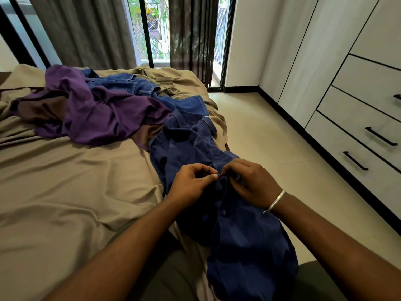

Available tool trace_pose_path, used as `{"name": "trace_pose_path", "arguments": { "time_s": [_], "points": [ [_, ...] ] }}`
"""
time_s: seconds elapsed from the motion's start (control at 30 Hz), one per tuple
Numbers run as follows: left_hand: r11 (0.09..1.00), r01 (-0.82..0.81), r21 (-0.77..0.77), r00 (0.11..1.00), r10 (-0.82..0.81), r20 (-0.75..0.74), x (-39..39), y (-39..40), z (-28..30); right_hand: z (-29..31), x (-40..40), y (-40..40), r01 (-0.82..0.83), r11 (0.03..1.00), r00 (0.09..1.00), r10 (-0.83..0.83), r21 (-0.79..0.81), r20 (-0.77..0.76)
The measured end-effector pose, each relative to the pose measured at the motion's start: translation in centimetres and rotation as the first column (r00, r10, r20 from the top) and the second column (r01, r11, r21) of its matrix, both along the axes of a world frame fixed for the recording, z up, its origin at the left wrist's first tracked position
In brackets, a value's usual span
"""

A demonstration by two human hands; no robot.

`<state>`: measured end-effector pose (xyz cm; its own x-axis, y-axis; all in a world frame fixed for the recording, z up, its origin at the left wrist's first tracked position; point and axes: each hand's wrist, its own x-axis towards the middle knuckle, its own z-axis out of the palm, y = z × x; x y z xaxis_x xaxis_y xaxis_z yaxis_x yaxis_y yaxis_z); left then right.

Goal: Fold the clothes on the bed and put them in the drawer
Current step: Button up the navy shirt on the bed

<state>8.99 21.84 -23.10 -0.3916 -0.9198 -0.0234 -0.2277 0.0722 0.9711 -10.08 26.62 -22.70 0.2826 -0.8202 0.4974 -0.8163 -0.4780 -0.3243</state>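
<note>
Where the bed [54, 181] stretches off to the left under its rumpled beige sheet, a purple garment [86, 114] lies crumpled in a loose heap toward the far side, partly overlapping a pair of blue jeans [130, 83] spread behind and to its right. Beyond the jeans, an olive-tan garment [162, 80] sits bunched near the bed's far corner, below grey curtains [86, 29]. Nearer, along the right edge of the bed, a dark blue button-up shirt [238, 235] runs lengthwise from the jeans down toward the person, its lower part draped over the bed's edge. Over the shirt's front, the left hand [191, 183] has its fingers curled, thumb and forefinger pinching the fabric at the placket. Just beside it, almost touching, the right hand [251, 181] grips the opposite edge of the same placket with bent fingers; a silver bangle [275, 200] circles that wrist. Further right, pale floor tiles [271, 137] lead to a white wardrobe, where drawers [358, 135] with black bar handles all stand closed
</note>
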Motion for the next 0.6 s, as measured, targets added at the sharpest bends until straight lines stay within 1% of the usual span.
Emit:
{"name": "trace_pose_path", "arguments": {
  "time_s": [0.1, 0.23, 0.37, 0.53, 0.6],
  "points": [
    [1.000, -0.003, -0.017, 1.000, 0.003, 0.006, -0.1, -0.1, -0.3, -0.1, 0.0, -0.1, 0.019, 0.999, 0.998, -0.021, -0.030, -0.056],
    [1.000, 0.005, -0.004, 1.000, -0.005, 0.022, 0.0, -0.1, -0.4, -0.2, 0.1, -0.3, -0.025, 0.999, 0.998, 0.023, -0.032, -0.064],
    [0.999, 0.018, 0.047, 1.000, -0.019, 0.011, 0.1, 0.0, -0.1, -0.2, -0.1, -0.3, -0.036, 0.999, 0.999, 0.035, -0.022, -0.023],
    [0.994, 0.033, 0.106, 0.999, -0.029, -0.040, 0.0, 0.3, 0.5, 0.2, 0.3, 0.2, -0.051, 0.998, 0.997, 0.053, -0.035, 0.062],
    [0.990, 0.053, 0.134, 0.997, -0.045, -0.061, 0.0, 0.4, 0.7, 0.2, 0.2, 0.3, -0.046, 0.999, 0.991, 0.047, -0.014, 0.123]
  ]
}}
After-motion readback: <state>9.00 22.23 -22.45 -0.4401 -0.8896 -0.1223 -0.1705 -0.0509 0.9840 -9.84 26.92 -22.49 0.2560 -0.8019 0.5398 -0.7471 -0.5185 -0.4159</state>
